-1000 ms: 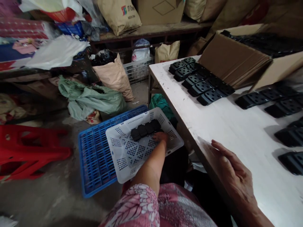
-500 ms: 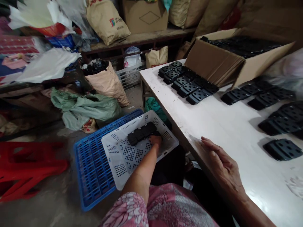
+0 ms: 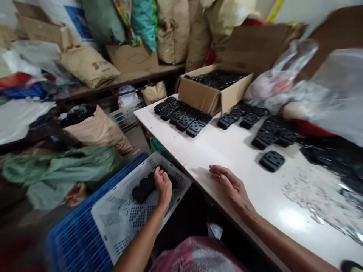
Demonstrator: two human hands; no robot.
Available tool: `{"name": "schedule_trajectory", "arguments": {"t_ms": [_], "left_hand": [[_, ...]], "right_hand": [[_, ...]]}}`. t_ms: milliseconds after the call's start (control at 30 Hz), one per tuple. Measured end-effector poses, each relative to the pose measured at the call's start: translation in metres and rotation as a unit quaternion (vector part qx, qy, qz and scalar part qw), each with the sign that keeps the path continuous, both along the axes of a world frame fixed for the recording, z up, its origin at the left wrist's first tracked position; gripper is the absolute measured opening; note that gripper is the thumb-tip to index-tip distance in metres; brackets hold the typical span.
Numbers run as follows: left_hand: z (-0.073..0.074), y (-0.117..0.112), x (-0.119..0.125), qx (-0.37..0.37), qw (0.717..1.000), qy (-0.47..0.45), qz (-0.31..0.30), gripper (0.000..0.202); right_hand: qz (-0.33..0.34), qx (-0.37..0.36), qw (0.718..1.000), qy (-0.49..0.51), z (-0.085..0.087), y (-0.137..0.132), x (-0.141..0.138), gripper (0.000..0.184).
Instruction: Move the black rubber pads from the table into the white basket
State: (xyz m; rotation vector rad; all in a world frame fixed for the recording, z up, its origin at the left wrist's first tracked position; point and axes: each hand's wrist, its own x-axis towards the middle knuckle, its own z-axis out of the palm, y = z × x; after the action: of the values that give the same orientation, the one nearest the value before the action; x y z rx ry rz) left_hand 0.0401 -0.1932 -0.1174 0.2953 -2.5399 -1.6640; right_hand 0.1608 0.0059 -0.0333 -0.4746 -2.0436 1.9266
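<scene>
Far left, a blue plastic crate (image 3: 76, 238) lies low by the knees, with 1 white perforated basket (image 3: 113, 223) resting across it at an angle. Inside the basket sit black perforated pads (image 3: 143, 187), at least 1 showing, though the left hand (image 3: 163, 187) covers too much to count them. That hand's fingers are pressed together and curled down over the pads; whether they pinch one, I cannot tell. Past it, on the white surface (image 3: 227, 151), lie roughly 10 pads in a tight cluster, just in front of 1 cardboard box (image 3: 204, 94) heaped with more, too many to count. The right hand (image 3: 231, 185) lies spread, fingertips on the surface near its edge. Further right lie roughly 9 more pads, 1 set apart at the front, then a blurred clear plastic bag (image 3: 334, 94). Pressing down could tip the basket off the crate, and a careless sweep of the bag could scatter the pads.
</scene>
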Motion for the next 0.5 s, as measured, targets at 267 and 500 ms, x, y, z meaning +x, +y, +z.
{"name": "schedule_trajectory", "arguments": {"t_ms": [267,500], "left_hand": [[0.097,0.168,-0.042,0.015,0.906,0.193,-0.376,0.036],[0.099,0.296,-0.114,-0.116,0.937,0.122,-0.305,0.045]], "right_hand": [[-0.167,-0.071,0.982,0.04,-0.004,0.087,-0.081,0.05],[-0.256,0.054,0.965,-0.017,0.004,0.165,-0.153,0.041]]}}
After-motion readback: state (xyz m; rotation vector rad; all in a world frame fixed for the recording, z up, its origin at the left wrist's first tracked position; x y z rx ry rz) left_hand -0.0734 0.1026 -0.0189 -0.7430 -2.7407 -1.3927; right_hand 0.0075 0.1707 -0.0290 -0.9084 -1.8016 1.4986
